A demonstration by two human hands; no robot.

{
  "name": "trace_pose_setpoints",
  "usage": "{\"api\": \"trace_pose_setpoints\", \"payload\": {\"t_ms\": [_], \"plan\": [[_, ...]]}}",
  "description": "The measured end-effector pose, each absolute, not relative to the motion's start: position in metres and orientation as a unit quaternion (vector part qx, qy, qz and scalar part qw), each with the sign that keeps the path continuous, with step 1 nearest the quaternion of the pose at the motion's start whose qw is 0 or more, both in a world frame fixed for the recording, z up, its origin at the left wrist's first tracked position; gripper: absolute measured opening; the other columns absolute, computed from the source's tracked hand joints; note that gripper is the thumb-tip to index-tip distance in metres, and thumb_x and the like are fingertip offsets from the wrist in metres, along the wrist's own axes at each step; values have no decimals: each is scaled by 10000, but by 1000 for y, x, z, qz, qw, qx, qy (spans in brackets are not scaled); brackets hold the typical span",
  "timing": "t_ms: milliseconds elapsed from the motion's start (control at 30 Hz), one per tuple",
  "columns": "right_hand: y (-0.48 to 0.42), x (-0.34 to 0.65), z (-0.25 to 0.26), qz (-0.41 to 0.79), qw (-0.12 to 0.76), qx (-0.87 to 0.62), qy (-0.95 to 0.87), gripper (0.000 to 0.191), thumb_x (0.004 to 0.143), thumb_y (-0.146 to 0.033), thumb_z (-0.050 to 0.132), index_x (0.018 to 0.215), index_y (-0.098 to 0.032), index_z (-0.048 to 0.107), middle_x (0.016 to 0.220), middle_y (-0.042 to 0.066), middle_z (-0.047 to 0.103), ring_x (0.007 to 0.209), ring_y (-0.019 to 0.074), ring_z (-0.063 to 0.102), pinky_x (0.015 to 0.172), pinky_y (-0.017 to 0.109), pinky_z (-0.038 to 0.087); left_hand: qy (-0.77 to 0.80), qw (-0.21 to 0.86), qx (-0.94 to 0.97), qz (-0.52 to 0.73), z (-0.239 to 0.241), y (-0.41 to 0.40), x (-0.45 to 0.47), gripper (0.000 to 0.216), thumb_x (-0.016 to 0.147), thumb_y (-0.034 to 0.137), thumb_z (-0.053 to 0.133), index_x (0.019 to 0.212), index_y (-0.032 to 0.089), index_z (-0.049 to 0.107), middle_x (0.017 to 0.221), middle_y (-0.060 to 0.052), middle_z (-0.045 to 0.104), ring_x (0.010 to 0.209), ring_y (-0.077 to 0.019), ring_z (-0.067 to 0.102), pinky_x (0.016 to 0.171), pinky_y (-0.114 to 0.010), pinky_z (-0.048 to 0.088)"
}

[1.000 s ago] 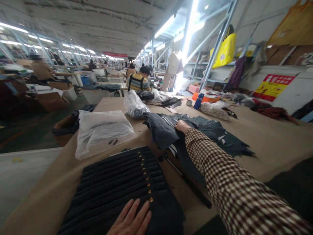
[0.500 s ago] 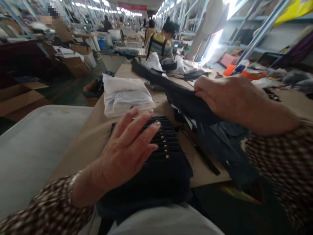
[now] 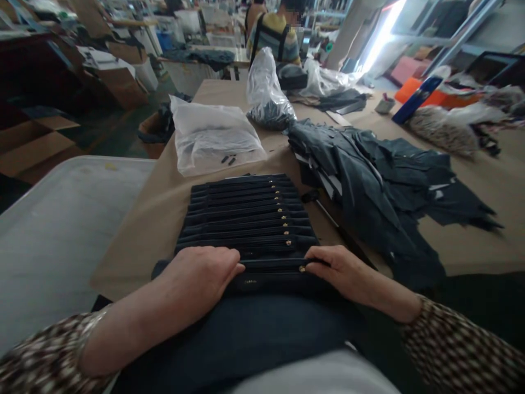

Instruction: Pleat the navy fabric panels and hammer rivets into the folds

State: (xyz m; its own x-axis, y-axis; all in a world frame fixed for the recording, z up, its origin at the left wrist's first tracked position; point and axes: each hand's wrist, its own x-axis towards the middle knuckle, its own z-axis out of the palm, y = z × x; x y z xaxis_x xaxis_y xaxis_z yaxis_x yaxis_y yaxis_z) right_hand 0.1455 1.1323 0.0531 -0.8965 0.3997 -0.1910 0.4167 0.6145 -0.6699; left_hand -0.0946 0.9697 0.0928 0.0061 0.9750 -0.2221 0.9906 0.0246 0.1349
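A dark fabric panel (image 3: 262, 282) with a zipper, a gold zipper pull and small gold lettering lies across the near end of the stack. My left hand (image 3: 200, 273) pinches its top edge left of the middle. At its right end, my right hand (image 3: 340, 268) grips the same edge close to the gold pull. Just beyond lie several overlapped dark zippered panels (image 3: 238, 213), their gold pulls lined up toward the right. The near part of the held panel hangs down toward my lap.
A pile of dark fabric pieces (image 3: 381, 169) covers the table's right side. Left of it are a white plastic bag (image 3: 217, 137) and a clear bag (image 3: 268, 98). A long thin tool (image 3: 328, 213) lies beside the stack. A white bin (image 3: 77, 219) stands left; a person (image 3: 274, 38) sits ahead.
My right hand has come from the fabric pile to the near edge of the stack with a panel. My left hand has drawn back and closed on that panel. The view tilts lower.
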Motion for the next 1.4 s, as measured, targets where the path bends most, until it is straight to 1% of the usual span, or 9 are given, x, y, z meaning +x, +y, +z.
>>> {"api": "trace_pose_setpoints", "payload": {"t_ms": [300, 500, 667, 800, 867, 1000, 1133, 1300, 1400], "plan": [[1140, 127, 11, -159, -29, 251, 954, 222, 932, -284, 478, 770, -182, 589, 804, 41, 624, 763, 172, 549, 725, 298, 381, 712, 85, 693, -71, 55, 992, -100, 273, 961, 299, 386, 847, 161, 592, 744, -60, 650, 693, -223, 653, 617, -316, 484], [1142, 117, 7, -153, 6, 271, 950, 218, 932, -281, 483, 763, -183, 581, 806, 28, 631, 730, 155, 569, 665, 277, 366, 692, 41, 714, -97, 52, 992, -93, 214, 931, 173, 410, 891, 130, 616, 804, -91, 645, 728, -228, 639, 674, -357, 500], [1147, 118, 0, -162, 13, 273, 948, 199, 918, -266, 495, 754, -192, 579, 769, 21, 622, 727, 176, 584, 650, 296, 372, 601, -21, 798, -18, 45, 988, -74, 403, 912, 141, 410, 1308, 154, 481, 1317, -125, 538, 1214, -325, 488, 949, -466, 439], [1149, 120, 6, -187, 1, 272, 944, 136, 912, -258, 501, 813, -209, 581, 812, 18, 620, 740, 186, 583, 666, 320, 406, 518, 36, 854, 21, 12, 984, -71, 492, 943, 321, 424, 1404, 155, 374, 1478, -88, 387, 1355, -308, 335, 1113, -449, 300], [1139, 120, 19, -180, -23, 256, 949, 55, 871, -206, 551, 901, -225, 592, 916, 29, 627, 852, 214, 581, 746, 353, 433, 521, 45, 852, 29, -4, 982, -74, 547, 934, 353, 446, 1432, 160, 329, 1509, -83, 338, 1376, -313, 299, 1133, -466, 269], [1104, 120, 43, -231, -26, 103, 967, 222, 833, -149, 579, 1019, -270, 585, 1073, 18, 620, 1019, 207, 540, 931, 349, 426, 525, 54, 848, 37, -14, 980, -78, 595, 911, 264, 472, 1463, 177, 270, 1526, -67, 307, 1402, -287, 252, 1153, -464, 250], [1084, 119, 37, -232, 1, 26, 972, 147, 843, -188, 564, 957, -270, 606, 1008, 38, 637, 948, 208, 560, 861, 326, 465, 521, 71, 851, 22, -8, 981, -78, 667, 851, 202, 523, 1465, 177, 263, 1523, -69, 310, 1406, -274, 243, 1154, -461, 260], [1101, 117, 27, -171, -18, 132, 976, 102, 880, -155, 526, 939, -214, 586, 967, 27, 617, 918, 184, 536, 841, 326, 445, 521, 53, 852, 0, -19, 981, -81, 795, 797, 195, 581, 1488, 208, 189, 1536, -75, 269, 1421, -264, 200, 1131, -472, 296], [1118, 116, 26, -147, -23, 164, 975, 40, 871, -202, 574, 912, -200, 572, 960, 18, 607, 918, 177, 529, 799, 295, 441, 509, 5, 861, 13, -25, 985, -84, 795, 780, 237, 622, 1478, 224, 242, 1510, -65, 331, 1383, -278, 302, 1099, -440, 357]]}}
